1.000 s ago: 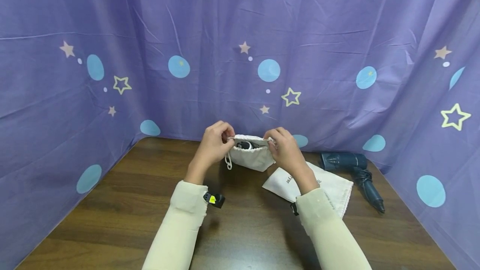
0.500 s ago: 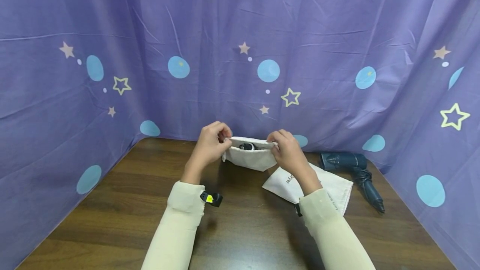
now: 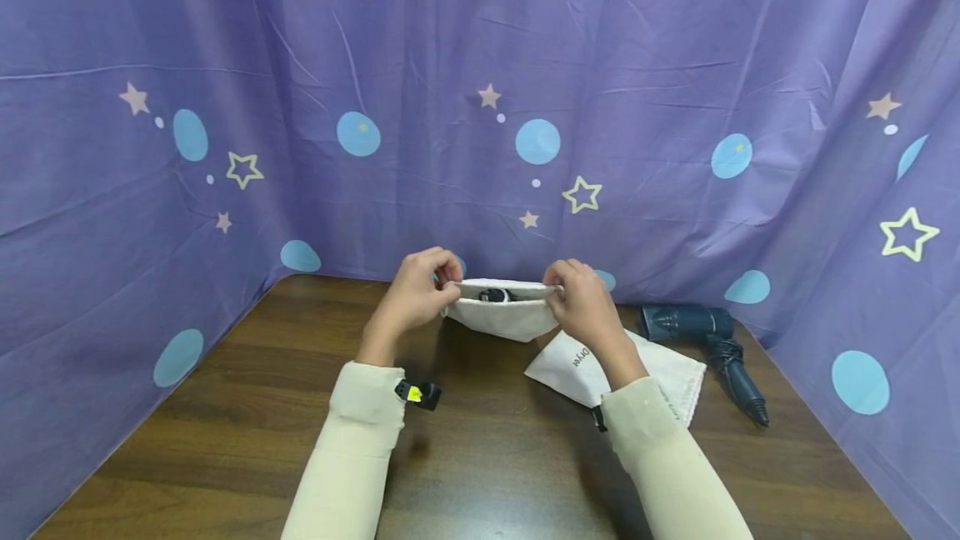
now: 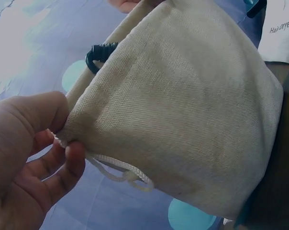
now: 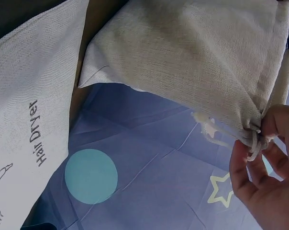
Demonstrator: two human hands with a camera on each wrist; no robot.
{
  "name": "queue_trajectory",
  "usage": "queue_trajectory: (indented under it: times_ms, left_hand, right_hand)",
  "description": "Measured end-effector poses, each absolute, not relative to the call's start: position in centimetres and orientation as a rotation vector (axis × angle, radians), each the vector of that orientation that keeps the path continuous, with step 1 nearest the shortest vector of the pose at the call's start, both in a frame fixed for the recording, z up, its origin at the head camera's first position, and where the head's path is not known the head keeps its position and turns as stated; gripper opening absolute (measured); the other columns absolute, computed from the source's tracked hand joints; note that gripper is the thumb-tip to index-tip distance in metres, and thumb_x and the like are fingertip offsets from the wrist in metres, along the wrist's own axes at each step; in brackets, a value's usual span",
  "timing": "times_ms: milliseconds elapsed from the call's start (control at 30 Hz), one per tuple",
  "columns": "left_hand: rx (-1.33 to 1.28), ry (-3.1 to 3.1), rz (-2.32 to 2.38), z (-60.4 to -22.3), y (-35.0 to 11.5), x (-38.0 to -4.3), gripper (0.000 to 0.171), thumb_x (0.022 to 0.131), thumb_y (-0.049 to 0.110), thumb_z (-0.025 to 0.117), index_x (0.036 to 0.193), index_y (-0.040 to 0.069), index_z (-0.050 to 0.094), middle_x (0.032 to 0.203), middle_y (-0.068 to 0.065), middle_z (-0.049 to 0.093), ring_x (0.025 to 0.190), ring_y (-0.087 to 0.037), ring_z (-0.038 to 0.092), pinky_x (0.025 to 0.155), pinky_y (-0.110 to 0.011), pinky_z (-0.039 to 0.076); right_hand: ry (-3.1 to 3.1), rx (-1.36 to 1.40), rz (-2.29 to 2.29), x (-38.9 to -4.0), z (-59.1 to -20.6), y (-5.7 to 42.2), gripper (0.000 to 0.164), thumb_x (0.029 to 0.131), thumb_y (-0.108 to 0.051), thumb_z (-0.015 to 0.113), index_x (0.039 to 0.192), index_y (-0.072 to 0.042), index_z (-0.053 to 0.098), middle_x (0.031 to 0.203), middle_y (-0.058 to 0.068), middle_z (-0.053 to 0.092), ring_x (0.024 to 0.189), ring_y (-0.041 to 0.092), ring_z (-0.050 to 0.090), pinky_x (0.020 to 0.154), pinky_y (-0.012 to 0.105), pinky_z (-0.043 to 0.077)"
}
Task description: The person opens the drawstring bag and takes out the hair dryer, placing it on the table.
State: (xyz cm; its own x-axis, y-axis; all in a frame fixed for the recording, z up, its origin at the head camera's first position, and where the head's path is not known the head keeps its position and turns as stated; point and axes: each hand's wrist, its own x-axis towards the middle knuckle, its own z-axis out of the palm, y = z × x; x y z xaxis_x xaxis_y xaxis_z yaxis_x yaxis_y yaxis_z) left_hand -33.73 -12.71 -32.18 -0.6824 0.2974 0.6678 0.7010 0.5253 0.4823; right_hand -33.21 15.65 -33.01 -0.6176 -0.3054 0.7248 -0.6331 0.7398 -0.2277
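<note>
A white drawstring bag (image 3: 501,319) stands at the back of the table, its mouth stretched into a slit. Inside shows a dark ribbed object with a loop (image 4: 102,53); the rest of it is hidden by the cloth. My left hand (image 3: 416,290) pinches the left corner of the mouth, and a loop of cord (image 4: 130,173) hangs beside those fingers in the left wrist view. With thumb and fingers, my right hand (image 3: 585,302) pinches the opposite corner, where knotted cord (image 5: 253,139) bunches up in the right wrist view.
A second white bag (image 3: 570,369), printed "Hair Dryer", lies flat under my right forearm. Right of it, a dark blue hair dryer (image 3: 686,323) rests with its cord bundled at the handle. A purple curtain (image 3: 450,148) hangs close behind the wooden table (image 3: 480,457).
Both hands have moved apart, left hand leftward and right hand rightward. The bag's mouth has widened and pulled straighter. The hair dryer and flat bag have stayed put.
</note>
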Motion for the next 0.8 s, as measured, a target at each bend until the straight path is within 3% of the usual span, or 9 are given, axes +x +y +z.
queue_trajectory:
  times_ms: [800]
  left_hand:
    - [-0.864,-2.345,-1.083,-32.1,-13.3,-33.7,0.019,0.073,-0.006,0.067,0.081,0.011,0.065,0.078,-0.002,0.060,0.072,-0.017,0.056,0.065,-0.028,0.046]
  right_hand:
    - [-2.182,0.806,0.701,-33.4,-33.4,17.4,0.026,0.071,0.014,0.066,0.084,-0.009,0.066,0.079,0.003,0.059,0.073,0.021,0.058,0.066,0.038,0.050]
